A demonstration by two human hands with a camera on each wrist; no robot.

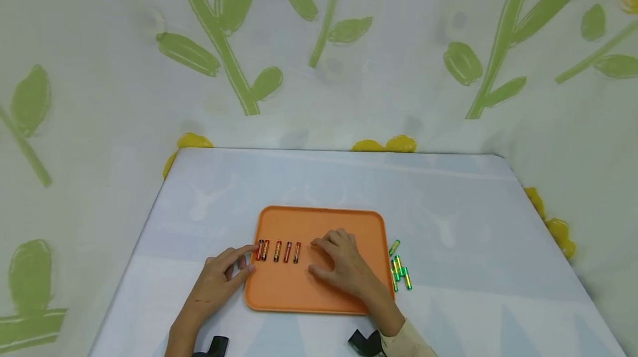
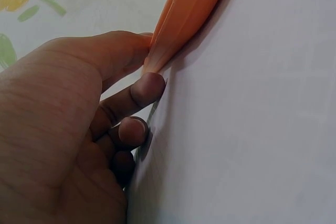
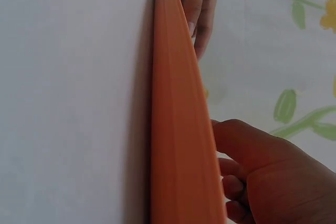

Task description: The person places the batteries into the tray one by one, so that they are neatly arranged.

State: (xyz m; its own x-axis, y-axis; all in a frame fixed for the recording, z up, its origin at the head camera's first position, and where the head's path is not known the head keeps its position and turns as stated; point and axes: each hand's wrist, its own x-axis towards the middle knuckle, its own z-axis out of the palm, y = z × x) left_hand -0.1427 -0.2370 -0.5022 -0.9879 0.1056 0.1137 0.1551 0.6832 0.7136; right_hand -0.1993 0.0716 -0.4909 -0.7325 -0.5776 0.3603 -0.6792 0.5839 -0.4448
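Several red-and-gold batteries lie in a row on the left half of an orange tray. The two leftmost lie close together by the rim. My left hand touches the tray's left edge with thumb and index fingertips apart; in the left wrist view this hand meets the tray wall. Over the tray's right half, my right hand has its fingers spread and slightly bent, with nothing seen between them. In the right wrist view, the right hand is partly behind the tray wall.
Several green batteries lie in a loose group on the table, just beyond the tray's right edge. Behind and beside the table hangs a white surface with green leaves and yellow flowers.
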